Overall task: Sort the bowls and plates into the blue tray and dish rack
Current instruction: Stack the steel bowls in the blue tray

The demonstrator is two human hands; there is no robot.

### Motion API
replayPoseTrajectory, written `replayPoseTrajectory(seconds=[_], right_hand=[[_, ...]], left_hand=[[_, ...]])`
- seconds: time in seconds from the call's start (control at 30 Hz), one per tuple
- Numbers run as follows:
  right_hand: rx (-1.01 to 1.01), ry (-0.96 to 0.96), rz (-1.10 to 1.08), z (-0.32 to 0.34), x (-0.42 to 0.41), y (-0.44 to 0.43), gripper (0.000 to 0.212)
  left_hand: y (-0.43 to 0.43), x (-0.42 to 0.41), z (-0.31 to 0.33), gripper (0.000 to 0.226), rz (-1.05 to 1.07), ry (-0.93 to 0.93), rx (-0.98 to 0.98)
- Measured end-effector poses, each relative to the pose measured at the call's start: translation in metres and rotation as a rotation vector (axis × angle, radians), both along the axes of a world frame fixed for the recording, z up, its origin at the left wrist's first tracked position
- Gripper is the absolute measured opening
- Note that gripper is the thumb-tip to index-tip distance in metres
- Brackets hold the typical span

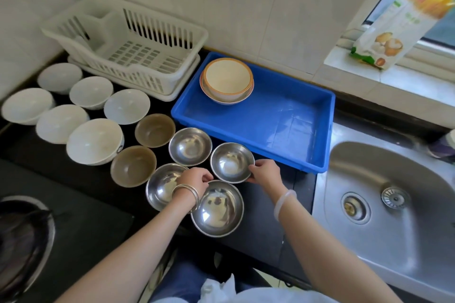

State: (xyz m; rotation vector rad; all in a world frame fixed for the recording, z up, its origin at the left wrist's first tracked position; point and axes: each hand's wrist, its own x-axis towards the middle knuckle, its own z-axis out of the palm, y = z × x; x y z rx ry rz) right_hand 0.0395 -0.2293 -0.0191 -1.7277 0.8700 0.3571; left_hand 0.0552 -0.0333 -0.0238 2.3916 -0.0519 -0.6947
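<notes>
— On the left the white bowls [94,141] wait, and the dish rack [128,47] in the tabletop's far left corner holds no bowls. Her left hand [194,179]?

— Fingers curled at the near rim of the steel bowl [232,162], by the tabletop's near edge; whether they pinch it, I cannot tell. The right hand [264,170] is clamped on its right rim.

— Then she should lift it level, clear its neighbours, and set it in the blue tray [290,118] just beyond, beside the stacked cream bowls [227,80].
</notes>
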Motion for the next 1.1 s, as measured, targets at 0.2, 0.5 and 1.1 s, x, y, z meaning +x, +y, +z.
replayPoseTrajectory(seconds=[0.2, 0.5, 1.1], right_hand=[[-0.023, -0.009, 0.003, 0.018, -0.007, -0.01, 0.019], [-0.161, -0.084, 0.039, 0.031, -0.03, -0.033, 0.023], [-0.303, -0.036, 0.069, 0.0, -0.052, -0.018, 0.003]], left_hand=[[-0.003, 0.005, 0.0, 0.012, -0.001, -0.006, 0.0], [-0.022, 0.018, 0.001, 0.015, 0.142, -0.002, -0.162], [-0.028, -0.005, -0.002, 0.029, 0.475, 0.428, -0.496]])
